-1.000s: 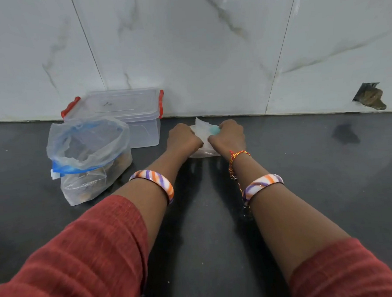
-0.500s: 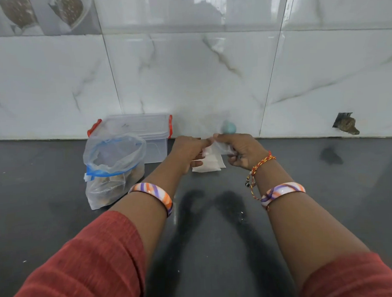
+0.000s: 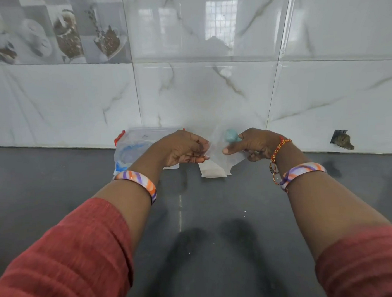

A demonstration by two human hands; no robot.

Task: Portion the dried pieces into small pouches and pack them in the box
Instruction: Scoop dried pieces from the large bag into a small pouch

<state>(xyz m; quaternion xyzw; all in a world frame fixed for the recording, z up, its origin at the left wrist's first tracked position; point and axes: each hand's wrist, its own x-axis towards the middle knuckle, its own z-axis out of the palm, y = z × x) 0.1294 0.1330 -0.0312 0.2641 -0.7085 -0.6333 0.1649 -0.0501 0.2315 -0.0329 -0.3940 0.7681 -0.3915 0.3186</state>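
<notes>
The hands have drawn apart since half a second ago, and the clear pouch (image 3: 215,145) is now stretched open between them, raised above the dark counter (image 3: 194,216). The left hand (image 3: 183,149) pinches its left edge; the right hand (image 3: 254,144) pinches the right edge and also holds a small teal object (image 3: 232,136) — what it is, I cannot tell. The pouch's long axis runs left to right. Below lies a stack of pouches (image 3: 212,170); the clear box (image 3: 144,135) with red clips and a blue-sealed bag (image 3: 127,152) sit behind the left hand.
</notes>
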